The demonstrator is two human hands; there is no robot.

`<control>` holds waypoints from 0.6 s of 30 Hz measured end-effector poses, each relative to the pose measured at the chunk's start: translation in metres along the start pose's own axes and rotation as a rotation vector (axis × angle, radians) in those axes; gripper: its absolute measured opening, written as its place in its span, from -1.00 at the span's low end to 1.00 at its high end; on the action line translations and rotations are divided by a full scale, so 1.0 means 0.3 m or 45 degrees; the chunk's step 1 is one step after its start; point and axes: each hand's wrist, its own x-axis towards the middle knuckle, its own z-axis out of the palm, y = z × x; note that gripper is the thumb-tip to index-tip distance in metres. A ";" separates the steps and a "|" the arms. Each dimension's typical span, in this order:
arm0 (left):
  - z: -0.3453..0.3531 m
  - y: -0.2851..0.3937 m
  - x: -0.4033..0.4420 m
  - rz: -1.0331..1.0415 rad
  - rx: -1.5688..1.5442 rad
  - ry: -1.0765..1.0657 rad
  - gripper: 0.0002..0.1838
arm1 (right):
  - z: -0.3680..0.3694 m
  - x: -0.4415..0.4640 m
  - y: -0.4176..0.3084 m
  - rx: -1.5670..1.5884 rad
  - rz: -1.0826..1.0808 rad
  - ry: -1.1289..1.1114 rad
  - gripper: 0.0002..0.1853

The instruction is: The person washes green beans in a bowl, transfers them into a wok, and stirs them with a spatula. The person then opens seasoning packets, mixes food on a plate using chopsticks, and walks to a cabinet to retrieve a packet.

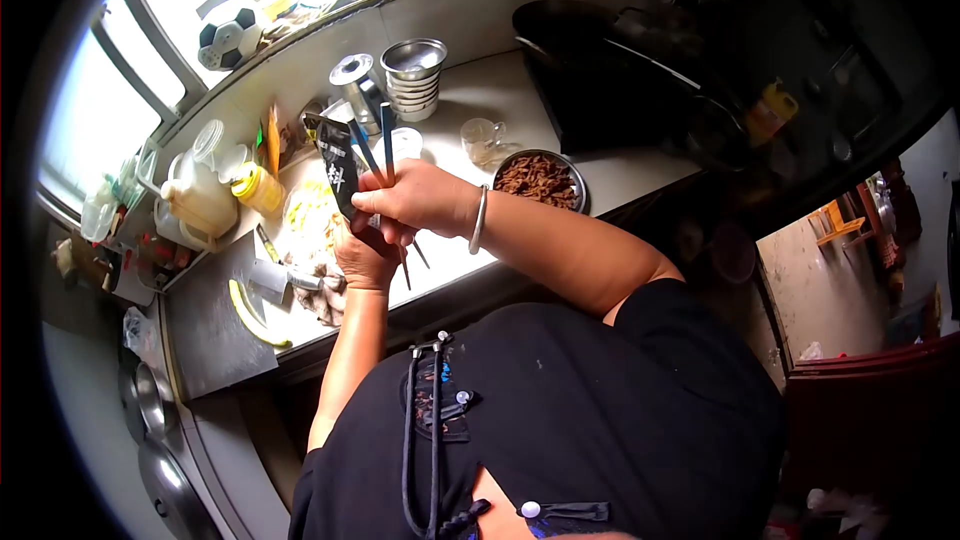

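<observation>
My right hand [410, 198] is closed round a pair of chopsticks [388, 145] with blue ends, and its fingers also pinch the edge of a black packet [337, 165] with white lettering. Just below, my left hand [366, 258] is wrapped round the lower part of the same packet, which stands roughly upright. The two hands touch or nearly touch; whether the packet is torn open cannot be made out. Behind the packet lies pale yellow chopped food [312, 215], partly hidden. A bowl of brown shredded food [540, 180] stands right of my right wrist.
Stacked metal bowls [413, 90] and a metal canister [357, 75] stand behind. At right are a glass cup [484, 135] and a black wok [565, 28]. Leftward are a large jug [195, 198], a yellow jar [257, 188], a cloth [322, 298] and a yellow-green curved strip [250, 315].
</observation>
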 end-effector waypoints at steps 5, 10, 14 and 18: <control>0.171 0.198 0.092 0.443 0.418 0.194 -0.91 | -0.399 -0.150 -0.026 -0.669 -0.467 0.009 -0.72; 0.356 0.235 0.136 0.494 0.473 0.094 -0.86 | -1.015 -0.456 -0.156 -1.430 -0.173 0.732 -0.81; 0.466 0.314 0.137 0.390 0.368 0.058 -0.80 | -1.449 -0.576 -0.080 -1.982 0.178 1.081 -0.84; 0.528 0.338 0.113 0.211 0.215 0.066 -0.82 | -1.584 -0.590 -0.007 -2.371 0.342 0.912 -0.85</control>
